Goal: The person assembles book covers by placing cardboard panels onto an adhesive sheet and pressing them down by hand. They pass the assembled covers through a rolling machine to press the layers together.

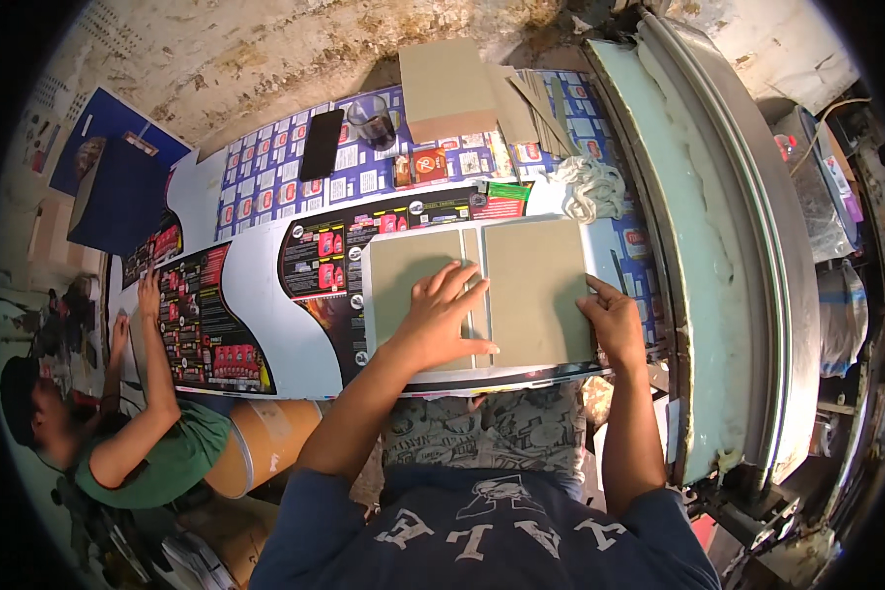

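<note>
Two large grey-green boards lie side by side on a pale sheet [367, 285], the left board [403, 261] and the right board [541, 285]. Between them runs a narrow board strip [473, 315]. My left hand [438, 320] rests spread over this strip, its fingertips on the left board and strip, its thumb reaching toward the right board. At the right board's outer edge, my right hand [615, 324] is curled, thumb and index finger against the edge. Its other fingers are partly hidden.
Behind the boards are a black phone [322, 145], a dark drink in a glass [372, 123], a board stack [447, 84] and a white cloth bundle [592, 187]. A large metal-edged machine [708, 246] borders the right. At the left, a co-worker [157, 447] reaches onto the table.
</note>
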Tool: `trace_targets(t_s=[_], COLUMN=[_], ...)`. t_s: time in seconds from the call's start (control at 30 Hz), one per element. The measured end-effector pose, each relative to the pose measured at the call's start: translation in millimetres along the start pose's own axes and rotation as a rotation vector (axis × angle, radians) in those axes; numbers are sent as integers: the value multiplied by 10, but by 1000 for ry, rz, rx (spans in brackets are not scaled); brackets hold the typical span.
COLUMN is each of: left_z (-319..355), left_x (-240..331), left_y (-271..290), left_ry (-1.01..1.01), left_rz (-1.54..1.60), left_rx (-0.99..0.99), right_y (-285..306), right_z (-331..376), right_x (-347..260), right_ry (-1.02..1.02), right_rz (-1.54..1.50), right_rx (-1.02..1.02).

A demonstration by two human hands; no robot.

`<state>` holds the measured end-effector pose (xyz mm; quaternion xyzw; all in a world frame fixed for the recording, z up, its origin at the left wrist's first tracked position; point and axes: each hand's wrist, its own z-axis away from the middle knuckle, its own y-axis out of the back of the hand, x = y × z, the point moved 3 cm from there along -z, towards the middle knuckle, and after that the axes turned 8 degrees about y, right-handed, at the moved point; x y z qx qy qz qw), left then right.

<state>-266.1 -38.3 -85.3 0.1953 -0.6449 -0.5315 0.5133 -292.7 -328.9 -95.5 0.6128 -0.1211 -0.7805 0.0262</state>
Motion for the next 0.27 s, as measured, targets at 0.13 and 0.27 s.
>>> trace_targets(t_s=[0.13, 0.27], left_z=[26, 19], left_x=[-44, -37], left_y=[-74, -119], left_ry=[6, 55], left_rz=[9, 14], left_rx=[2, -12], right_y=[-26, 16], right_z=[-31, -62], right_x=[-107, -71], right_ry=[-13, 29], right_rz=[160, 281], right_rx=[-25, -34])
